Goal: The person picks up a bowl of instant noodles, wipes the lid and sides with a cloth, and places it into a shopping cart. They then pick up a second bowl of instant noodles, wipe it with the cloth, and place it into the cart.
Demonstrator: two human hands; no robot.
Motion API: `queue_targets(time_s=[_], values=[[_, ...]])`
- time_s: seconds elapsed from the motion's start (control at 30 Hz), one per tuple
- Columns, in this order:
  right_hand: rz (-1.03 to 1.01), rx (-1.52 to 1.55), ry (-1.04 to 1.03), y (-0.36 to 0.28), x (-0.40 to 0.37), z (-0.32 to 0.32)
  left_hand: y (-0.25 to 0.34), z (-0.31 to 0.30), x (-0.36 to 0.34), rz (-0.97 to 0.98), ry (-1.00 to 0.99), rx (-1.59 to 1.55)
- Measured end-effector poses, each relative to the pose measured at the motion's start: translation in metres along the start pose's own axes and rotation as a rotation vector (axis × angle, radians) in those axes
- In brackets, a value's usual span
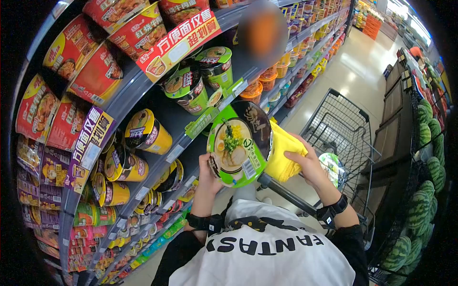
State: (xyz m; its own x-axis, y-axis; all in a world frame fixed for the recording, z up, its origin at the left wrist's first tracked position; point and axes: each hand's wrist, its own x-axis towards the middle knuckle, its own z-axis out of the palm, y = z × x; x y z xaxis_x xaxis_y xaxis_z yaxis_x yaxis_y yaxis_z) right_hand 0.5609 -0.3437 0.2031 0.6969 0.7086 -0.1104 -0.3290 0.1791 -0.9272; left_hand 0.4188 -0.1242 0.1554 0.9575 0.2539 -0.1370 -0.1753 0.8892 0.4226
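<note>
In front of my chest is a large green and black noodle bowl [234, 148] with a noodle picture and a barcode, tilted toward me. My left hand [206, 172] grips its lower left edge, the fingers partly hidden behind it. A folded yellow cloth [285, 155] is pressed against the bowl's right side. My right hand [307, 162] holds this cloth, thumb on top and fingers behind. Whether the right fingers also touch the bowl is hidden. Both wrists wear black bands.
Shelves on the left hold red noodle buckets [95, 74], yellow cups [148, 131] and green cups [185, 90]. A wire shopping cart [336, 124] stands at the right, with a green-and-white package [329, 167] near my right wrist. Watermelons [420, 209] line the far right.
</note>
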Motion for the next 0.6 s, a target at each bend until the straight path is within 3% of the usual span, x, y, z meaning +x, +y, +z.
queue_targets(time_s=[0.27, 0.43, 0.6], values=[[0.028, 0.035, -0.007, 0.013, 0.006, -0.001, -0.004, 0.007, 0.004, -0.107, 0.078, 0.19], [0.189, 0.097, -0.027, 0.011, 0.003, 0.004, -0.013, 0.021, 0.011, 0.061, 0.134, 0.188], [0.25, 0.137, -0.047, -0.003, -0.003, 0.002, -0.01, 0.007, 0.018, 0.108, 0.155, 0.081]])
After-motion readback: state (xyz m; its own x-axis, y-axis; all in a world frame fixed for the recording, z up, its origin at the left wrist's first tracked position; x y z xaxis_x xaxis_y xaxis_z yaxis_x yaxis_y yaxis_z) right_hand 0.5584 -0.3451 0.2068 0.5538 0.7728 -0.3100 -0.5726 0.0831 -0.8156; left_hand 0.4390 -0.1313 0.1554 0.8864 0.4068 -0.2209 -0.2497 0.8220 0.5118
